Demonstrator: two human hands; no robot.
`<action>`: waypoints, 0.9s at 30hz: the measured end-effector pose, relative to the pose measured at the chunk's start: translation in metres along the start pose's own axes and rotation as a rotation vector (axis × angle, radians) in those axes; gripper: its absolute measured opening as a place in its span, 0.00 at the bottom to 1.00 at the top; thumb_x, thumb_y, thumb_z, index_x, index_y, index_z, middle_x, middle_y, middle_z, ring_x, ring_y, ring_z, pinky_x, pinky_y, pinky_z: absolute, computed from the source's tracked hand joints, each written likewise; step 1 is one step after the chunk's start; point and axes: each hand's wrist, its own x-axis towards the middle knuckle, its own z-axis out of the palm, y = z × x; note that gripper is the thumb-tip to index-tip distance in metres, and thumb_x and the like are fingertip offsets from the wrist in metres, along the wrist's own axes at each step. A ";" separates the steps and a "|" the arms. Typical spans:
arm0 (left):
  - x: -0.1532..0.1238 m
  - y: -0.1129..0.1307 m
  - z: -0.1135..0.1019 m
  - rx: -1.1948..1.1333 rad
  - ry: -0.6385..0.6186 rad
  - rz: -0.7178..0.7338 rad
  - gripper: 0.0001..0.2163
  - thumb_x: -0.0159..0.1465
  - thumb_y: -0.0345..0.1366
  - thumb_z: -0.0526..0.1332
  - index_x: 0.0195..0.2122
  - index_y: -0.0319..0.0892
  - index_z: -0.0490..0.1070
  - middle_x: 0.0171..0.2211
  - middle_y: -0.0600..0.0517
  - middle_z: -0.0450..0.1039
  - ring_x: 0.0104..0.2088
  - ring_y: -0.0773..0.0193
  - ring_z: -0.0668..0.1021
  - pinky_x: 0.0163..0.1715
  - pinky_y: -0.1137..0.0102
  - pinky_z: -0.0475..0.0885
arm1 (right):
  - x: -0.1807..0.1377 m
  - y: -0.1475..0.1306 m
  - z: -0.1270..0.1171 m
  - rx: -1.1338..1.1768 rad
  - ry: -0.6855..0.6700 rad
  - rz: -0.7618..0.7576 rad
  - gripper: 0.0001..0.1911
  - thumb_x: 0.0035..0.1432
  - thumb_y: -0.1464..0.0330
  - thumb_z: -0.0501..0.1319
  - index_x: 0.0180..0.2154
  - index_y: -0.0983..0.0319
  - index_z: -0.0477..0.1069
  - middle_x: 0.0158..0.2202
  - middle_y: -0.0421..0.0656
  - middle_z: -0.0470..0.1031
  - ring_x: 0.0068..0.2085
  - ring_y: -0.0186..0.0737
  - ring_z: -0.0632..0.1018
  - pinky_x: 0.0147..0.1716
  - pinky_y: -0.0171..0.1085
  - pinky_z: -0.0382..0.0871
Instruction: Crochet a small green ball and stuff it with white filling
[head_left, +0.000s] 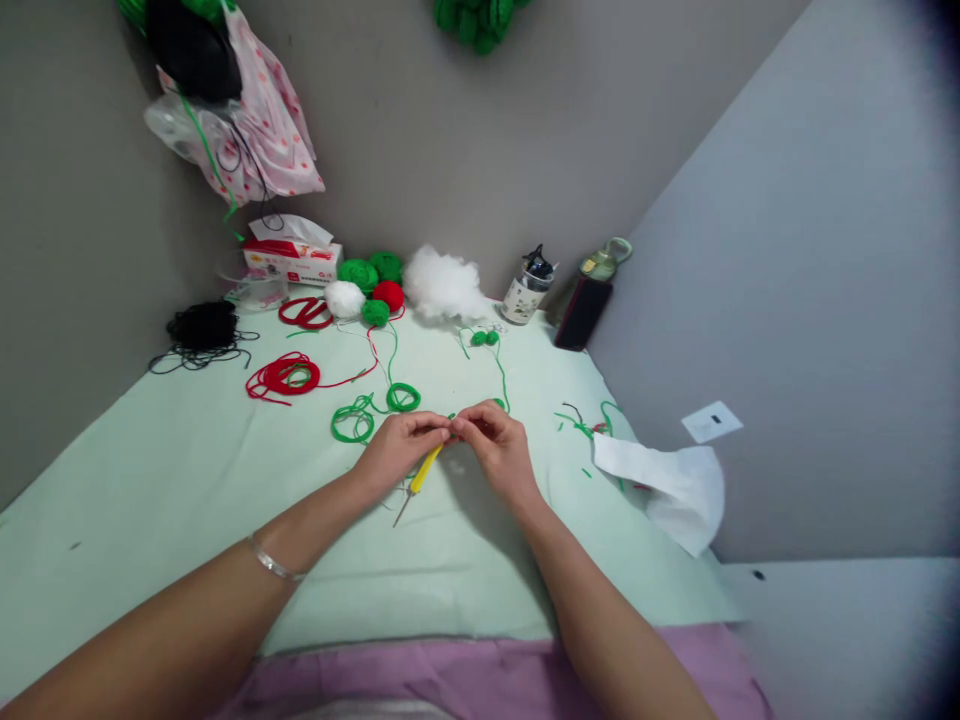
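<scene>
My left hand (409, 440) and my right hand (495, 440) meet over the middle of the table, thumbs and fingertips pinched together. Between the fingertips a bit of green yarn work (451, 416) shows; the fingers hide most of it. A crochet hook with a yellow handle (426, 472) slants down from just under the fingers, its metal tip toward me; I cannot tell whether it is held or lying on the cloth. Behind my right hand, green yarn (504, 380) runs up to two small green crocheted pieces (484, 338). Two coils of green yarn (403, 397) lie beyond my left hand.
At the back stand a tissue box (292, 262), several yarn balls (360, 274), white stuffing (442, 285), a pen cup (526, 295) and a dark phone (583, 313). Red scissors (305, 313), red yarn (283, 376) and black yarn (201, 326) lie left; white paper (675, 485) and yarn scraps (589, 428) right.
</scene>
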 end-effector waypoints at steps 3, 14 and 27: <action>0.001 -0.006 -0.003 -0.054 0.000 -0.026 0.13 0.59 0.47 0.72 0.32 0.40 0.83 0.33 0.49 0.83 0.40 0.57 0.81 0.47 0.66 0.74 | -0.004 -0.004 0.002 -0.105 -0.016 -0.129 0.08 0.67 0.67 0.62 0.35 0.58 0.79 0.34 0.43 0.76 0.34 0.38 0.76 0.35 0.37 0.71; 0.007 -0.019 -0.013 -0.082 -0.019 -0.099 0.14 0.71 0.41 0.66 0.54 0.40 0.75 0.53 0.45 0.78 0.48 0.54 0.82 0.48 0.54 0.80 | -0.007 -0.002 0.007 -0.388 -0.019 -0.369 0.11 0.71 0.71 0.59 0.37 0.59 0.79 0.36 0.46 0.77 0.36 0.39 0.78 0.35 0.36 0.71; 0.012 -0.027 -0.010 0.132 0.027 0.097 0.11 0.71 0.40 0.66 0.49 0.39 0.75 0.45 0.48 0.79 0.41 0.59 0.82 0.42 0.60 0.80 | -0.006 0.000 0.011 -0.419 0.006 -0.308 0.10 0.69 0.71 0.58 0.37 0.58 0.78 0.37 0.48 0.77 0.38 0.41 0.77 0.35 0.38 0.72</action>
